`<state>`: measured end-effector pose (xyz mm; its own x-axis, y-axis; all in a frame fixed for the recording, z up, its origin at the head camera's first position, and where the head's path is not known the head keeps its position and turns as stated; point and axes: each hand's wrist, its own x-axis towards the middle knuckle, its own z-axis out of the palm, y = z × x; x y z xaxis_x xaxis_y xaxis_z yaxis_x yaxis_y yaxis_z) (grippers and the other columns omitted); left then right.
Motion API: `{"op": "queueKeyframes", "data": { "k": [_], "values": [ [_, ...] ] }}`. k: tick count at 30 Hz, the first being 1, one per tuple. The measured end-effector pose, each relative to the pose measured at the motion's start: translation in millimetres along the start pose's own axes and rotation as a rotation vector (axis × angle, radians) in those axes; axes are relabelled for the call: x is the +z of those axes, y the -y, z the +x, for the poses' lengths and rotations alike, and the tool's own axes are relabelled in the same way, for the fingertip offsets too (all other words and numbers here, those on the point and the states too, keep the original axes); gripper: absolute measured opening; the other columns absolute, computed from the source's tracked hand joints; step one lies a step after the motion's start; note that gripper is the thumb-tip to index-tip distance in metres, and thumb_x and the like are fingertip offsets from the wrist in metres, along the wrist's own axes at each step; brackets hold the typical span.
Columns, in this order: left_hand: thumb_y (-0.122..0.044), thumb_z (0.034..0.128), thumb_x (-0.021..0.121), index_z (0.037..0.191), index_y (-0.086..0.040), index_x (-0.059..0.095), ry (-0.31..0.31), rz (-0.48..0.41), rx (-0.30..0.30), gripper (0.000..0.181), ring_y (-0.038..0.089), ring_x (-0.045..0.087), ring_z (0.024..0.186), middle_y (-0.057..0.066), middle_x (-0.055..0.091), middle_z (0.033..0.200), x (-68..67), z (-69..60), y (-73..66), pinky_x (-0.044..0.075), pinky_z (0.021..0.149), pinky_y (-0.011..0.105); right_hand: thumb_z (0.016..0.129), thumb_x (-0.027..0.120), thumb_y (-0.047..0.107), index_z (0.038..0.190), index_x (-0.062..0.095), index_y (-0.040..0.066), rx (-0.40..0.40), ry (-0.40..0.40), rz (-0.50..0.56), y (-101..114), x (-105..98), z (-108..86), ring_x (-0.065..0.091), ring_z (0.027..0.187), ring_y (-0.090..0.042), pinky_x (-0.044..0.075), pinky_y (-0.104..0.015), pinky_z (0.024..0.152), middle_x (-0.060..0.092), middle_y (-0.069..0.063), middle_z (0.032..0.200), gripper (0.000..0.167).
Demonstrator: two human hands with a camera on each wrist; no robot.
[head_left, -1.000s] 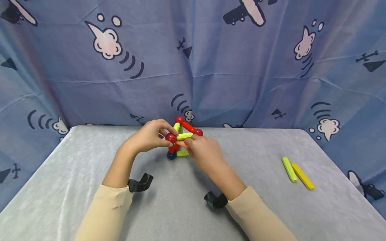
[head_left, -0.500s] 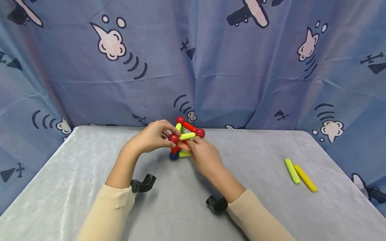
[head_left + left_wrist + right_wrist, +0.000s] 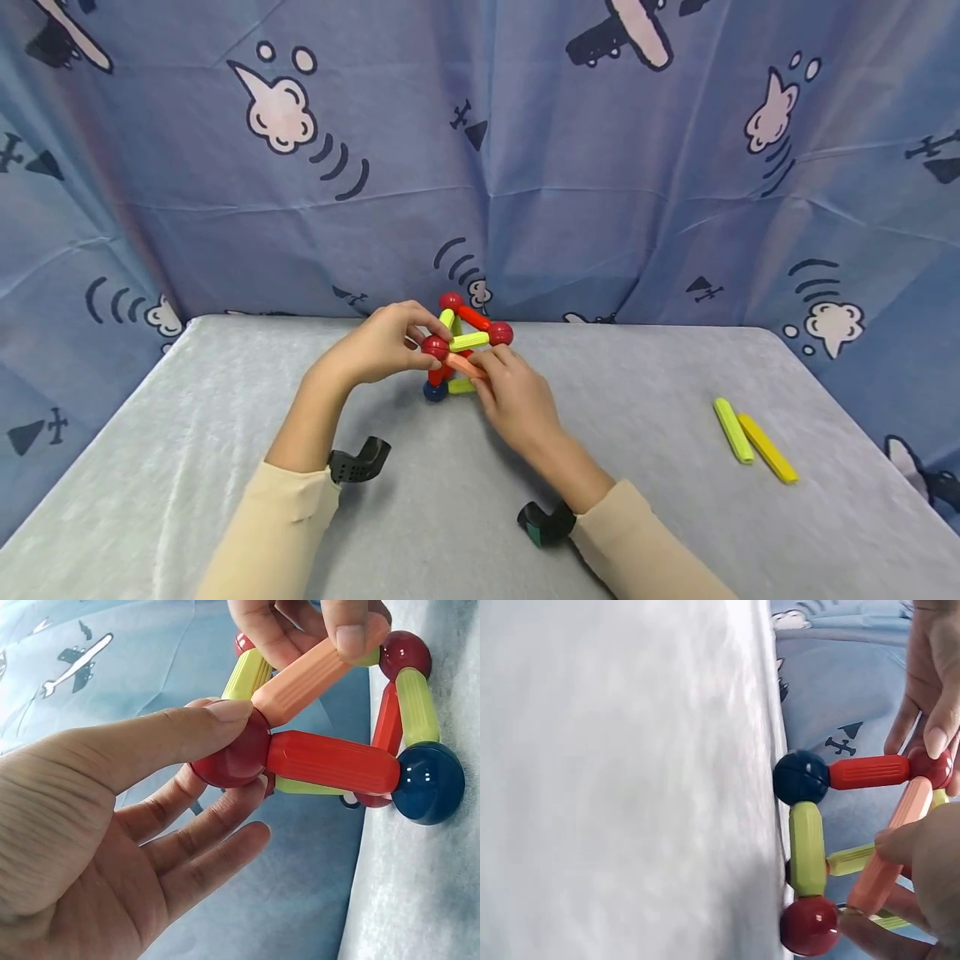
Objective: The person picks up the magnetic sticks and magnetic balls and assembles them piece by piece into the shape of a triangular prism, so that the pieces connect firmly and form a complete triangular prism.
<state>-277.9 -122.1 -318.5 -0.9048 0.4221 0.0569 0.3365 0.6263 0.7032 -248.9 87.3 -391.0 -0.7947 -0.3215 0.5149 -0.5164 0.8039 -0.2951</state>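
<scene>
A frame of coloured rods and balls stands toward the back of the table. My left hand pinches its front upper red ball between thumb and fingers. From that ball a red rod runs down to a dark blue ball. My right hand pinches an orange rod, one end of which touches the held ball; its other end is near a lower red ball. A yellow-green rod joins the held ball to another red ball.
On the right of the table lie a yellow-green rod and a yellow rod, side by side. A blue patterned curtain hangs behind the grey-white table.
My right hand has shifted slightly down and right, and the orange rod now slants down from the held ball, showing more plainly. The left hand keeps its grip. The whole view has shifted slightly.
</scene>
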Motion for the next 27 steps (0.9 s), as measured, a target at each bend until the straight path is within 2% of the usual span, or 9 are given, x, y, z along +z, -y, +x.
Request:
{"op": "queueKeyframes", "data": {
  "k": [3, 9, 14, 19, 22, 25, 27],
  "values": [
    [-0.009, 0.0837, 0.081, 0.113, -0.012, 0.075, 0.0, -0.001, -0.002, 0.03, 0.029, 0.066, 0.106, 0.009, 0.063, 0.12, 0.8, -0.1, -1.1, 0.061, 0.081, 0.033, 0.087, 0.08, 0.014, 0.109, 0.073, 0.013, -0.017, -0.072, 0.017, -3, 4, -2.8, 0.061, 0.079, -0.018, 0.058, -0.032, 0.065, 0.067, -0.004, 0.099, 0.023],
    [-0.008, 0.0837, 0.081, 0.114, -0.01, 0.074, 0.0, -0.006, 0.002, 0.031, 0.028, 0.066, 0.106, 0.01, 0.062, 0.121, -0.1, 0.7, -1.7, 0.061, 0.084, 0.034, 0.084, 0.083, 0.014, 0.107, 0.076, 0.015, -0.029, -0.16, 0.01, -6, 9, -4.2, 0.064, 0.075, -0.016, 0.057, -0.032, 0.06, 0.07, -0.002, 0.096, 0.024],
    [-0.007, 0.084, 0.08, 0.114, -0.009, 0.074, 0.001, -0.013, 0.005, 0.031, 0.028, 0.067, 0.105, 0.011, 0.061, 0.121, 0.0, 1.9, -1.5, 0.061, 0.085, 0.035, 0.081, 0.085, 0.014, 0.102, 0.079, 0.014, -0.001, -0.241, 0.064, -7, 14, -5.4, 0.064, 0.068, -0.011, 0.054, -0.027, 0.058, 0.073, 0.001, 0.088, 0.021],
    [-0.008, 0.0842, 0.08, 0.114, -0.011, 0.075, 0.004, -0.004, -0.002, 0.03, 0.028, 0.068, 0.106, 0.01, 0.061, 0.121, 1.3, 1.2, -0.9, 0.061, 0.086, 0.036, 0.08, 0.087, 0.016, 0.096, 0.079, 0.014, 0.037, -0.283, 0.131, -13, 20, -7.5, 0.063, 0.067, -0.012, 0.052, -0.025, 0.059, 0.071, 0.0, 0.083, 0.018],
    [-0.008, 0.0843, 0.08, 0.114, -0.012, 0.075, 0.005, -0.001, -0.004, 0.03, 0.028, 0.068, 0.106, 0.01, 0.061, 0.122, 1.6, 0.8, -0.5, 0.061, 0.087, 0.037, 0.076, 0.09, 0.02, 0.097, 0.078, 0.011, 0.022, -0.297, 0.191, -19, 22, -7.7, 0.064, 0.067, -0.013, 0.054, -0.026, 0.058, 0.072, -0.002, 0.083, 0.026],
    [-0.007, 0.0842, 0.08, 0.114, -0.011, 0.075, 0.003, -0.003, -0.003, 0.03, 0.028, 0.068, 0.105, 0.01, 0.061, 0.121, 1.7, 0.7, -0.4, 0.061, 0.087, 0.037, 0.071, 0.093, 0.019, 0.099, 0.075, 0.006, -0.004, -0.31, 0.305, -28, 23, -7.4, 0.066, 0.069, -0.016, 0.059, -0.029, 0.06, 0.072, -0.006, 0.084, 0.035],
    [-0.007, 0.0841, 0.08, 0.114, -0.012, 0.075, 0.004, -0.006, -0.003, 0.03, 0.028, 0.068, 0.105, 0.01, 0.061, 0.121, 1.9, 0.8, -0.4, 0.061, 0.087, 0.037, 0.07, 0.094, 0.018, 0.098, 0.071, 0.004, 0.032, -0.31, 0.394, -35, 23, -7.2, 0.067, 0.073, -0.018, 0.06, -0.031, 0.061, 0.071, -0.009, 0.084, 0.039]
  ]
}}
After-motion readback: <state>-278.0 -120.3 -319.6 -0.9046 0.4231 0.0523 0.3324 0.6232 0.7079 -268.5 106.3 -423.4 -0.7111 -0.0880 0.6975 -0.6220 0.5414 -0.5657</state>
